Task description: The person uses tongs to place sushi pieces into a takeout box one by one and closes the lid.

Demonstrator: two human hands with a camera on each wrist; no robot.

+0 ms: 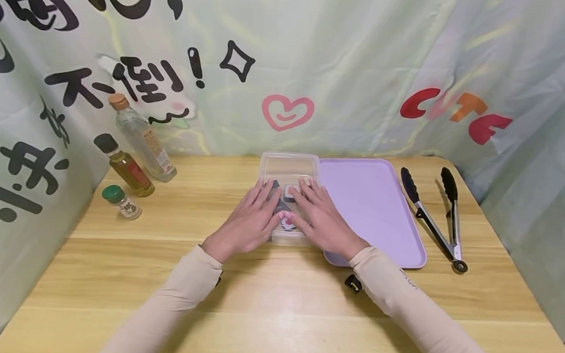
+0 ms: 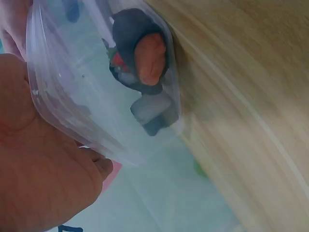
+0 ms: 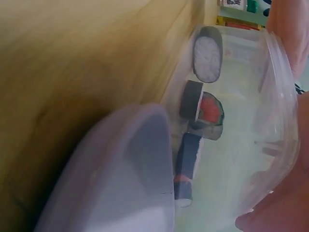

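Note:
A clear plastic box point(image 1: 290, 168) stands on the table in the head view, with its lid on top. Several sushi pieces point(image 3: 207, 60), some wrapped in dark seaweed, lie inside it and show through the walls in both wrist views. My left hand point(image 1: 248, 217) rests with extended fingers on the left part of the lid. On the right part lies my right hand point(image 1: 325, 219), its fingers likewise spread forward. Both thumbs come close together over the near part of the lid. My hands cover much of the lid's sides in the head view.
A lilac tray point(image 1: 365, 202) lies right beside the box, under my right wrist. Black-tipped metal tongs point(image 1: 440, 227) lie farther right. At the left stand a tall clear bottle point(image 1: 145, 140), a dark-capped oil bottle point(image 1: 129, 171) and a green-capped shaker point(image 1: 123, 203). A printed curtain point(image 1: 365, 69) hangs behind.

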